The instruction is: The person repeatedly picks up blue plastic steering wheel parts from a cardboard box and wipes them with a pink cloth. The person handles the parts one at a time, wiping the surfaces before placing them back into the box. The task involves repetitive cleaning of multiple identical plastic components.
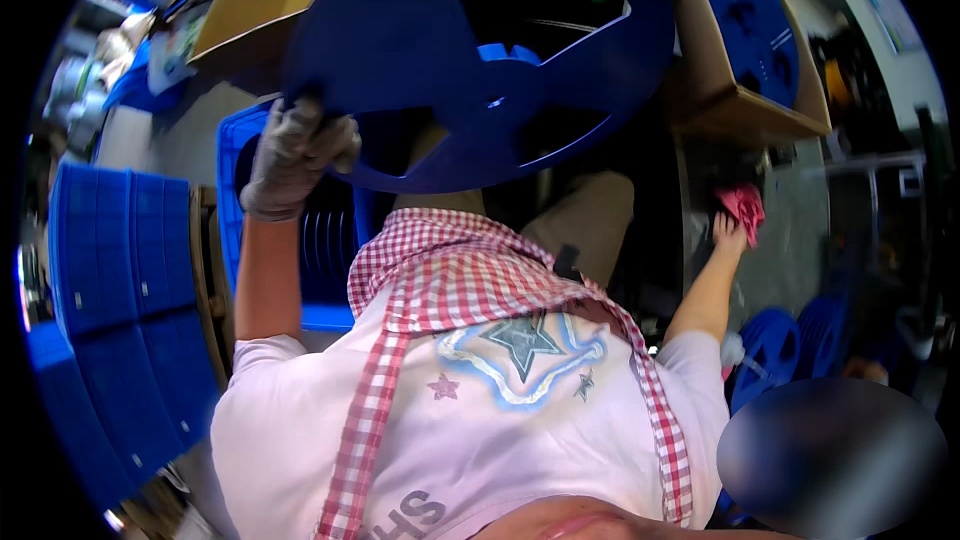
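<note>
A large dark-blue plastic reel (pixel 400 50) with wide cut-outs stands out in front of me, its disc turned toward me. At its lower left rim, my left hand (pixel 298 152) in a grey glove has its fingers curled round the edge. My right hand (pixel 727 231), stretched out to the right and apart from the reel, is closed on a crumpled pink-red cloth (pixel 742 208). Under my left forearm sits a blue crate (pixel 232 155) with several thin discs or ribs showing inside; which they are I cannot tell.
Blue crates (pixel 120 240) are stacked at the left. An open cardboard box (pixel 265 0) lies at the far left; another cardboard box (pixel 740 112) at the far right holds blue reels (pixel 735 0). More blue reels (pixel 770 345) stand low on the right, near a blurred oval patch.
</note>
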Action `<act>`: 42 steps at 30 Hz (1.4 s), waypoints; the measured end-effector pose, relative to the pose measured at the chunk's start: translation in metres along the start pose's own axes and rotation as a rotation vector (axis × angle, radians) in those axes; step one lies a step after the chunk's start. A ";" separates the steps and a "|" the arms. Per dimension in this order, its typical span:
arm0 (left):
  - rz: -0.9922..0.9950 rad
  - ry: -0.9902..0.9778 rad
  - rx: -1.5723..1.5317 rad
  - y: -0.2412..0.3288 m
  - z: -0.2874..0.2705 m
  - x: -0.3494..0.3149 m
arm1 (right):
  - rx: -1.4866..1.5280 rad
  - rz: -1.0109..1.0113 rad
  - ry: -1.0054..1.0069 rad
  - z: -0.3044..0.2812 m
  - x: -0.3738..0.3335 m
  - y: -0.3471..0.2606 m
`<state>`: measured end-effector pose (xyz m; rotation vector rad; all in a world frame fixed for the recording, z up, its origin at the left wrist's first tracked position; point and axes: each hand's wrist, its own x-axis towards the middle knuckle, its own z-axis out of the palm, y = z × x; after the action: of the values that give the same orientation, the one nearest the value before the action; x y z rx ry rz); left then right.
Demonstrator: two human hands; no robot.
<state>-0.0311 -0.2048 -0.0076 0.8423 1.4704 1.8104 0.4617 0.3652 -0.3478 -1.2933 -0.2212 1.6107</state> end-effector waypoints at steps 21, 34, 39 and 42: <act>0.049 0.905 -0.310 0.018 -0.335 0.150 | -0.789 0.048 -0.755 0.058 -0.296 0.166; -0.147 -0.225 0.951 -0.121 -0.004 0.047 | -0.610 -0.961 -1.268 0.473 -0.273 -0.012; -0.737 -0.072 1.455 -0.240 0.024 0.040 | -0.860 -1.245 -0.892 0.668 -0.207 0.002; -0.785 -0.099 1.532 -0.234 0.031 0.076 | -0.586 -0.834 -1.190 0.763 -0.150 0.018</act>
<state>-0.0299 -0.0881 -0.2263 0.7170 2.5155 -0.1503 -0.1807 0.5620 0.0449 -0.3047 -1.7919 1.3687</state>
